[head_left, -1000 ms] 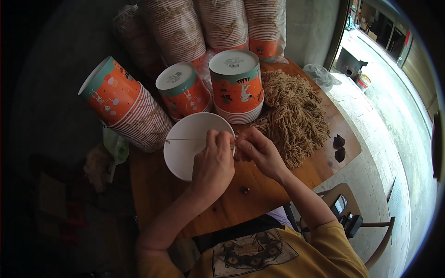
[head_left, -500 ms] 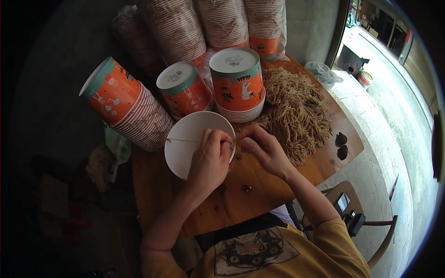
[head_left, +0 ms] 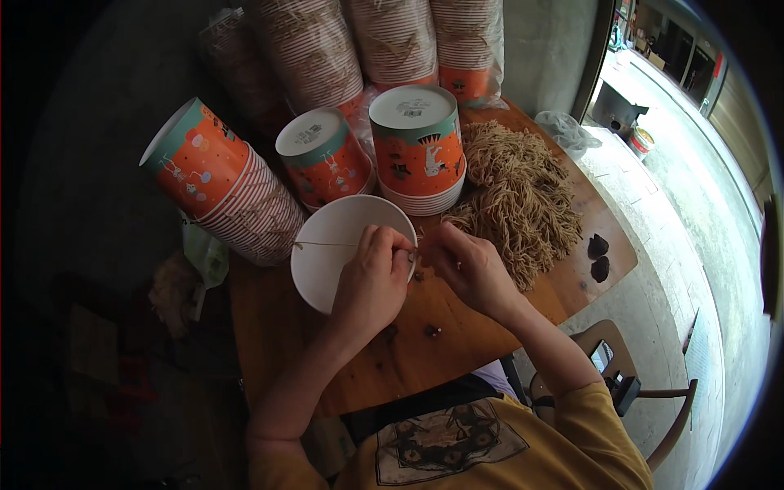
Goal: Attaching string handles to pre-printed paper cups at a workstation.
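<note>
White-lined bucket (head_left: 318, 273) sits mouth up on the wooden table (head_left: 282, 335), just before the upturned orange bucket stacks (head_left: 418, 167), with a thin cord (head_left: 328, 244) stretched across its opening. The left hand (head_left: 376, 269) pinches that cord at the right-hand rim, fingers closed together. Beside it, near the heap of tan cords (head_left: 527, 204), the right hand (head_left: 469, 265) has curled fingers, though whether they grip anything I cannot tell.

The tub (head_left: 321, 269), white inside and round-mouthed, is seen over the table (head_left: 273, 327) with its opening turned upward, and the cord (head_left: 328, 244), thin and tan, is drawn straight across that opening from the left rim, its right-hand stretch being hidden.
</note>
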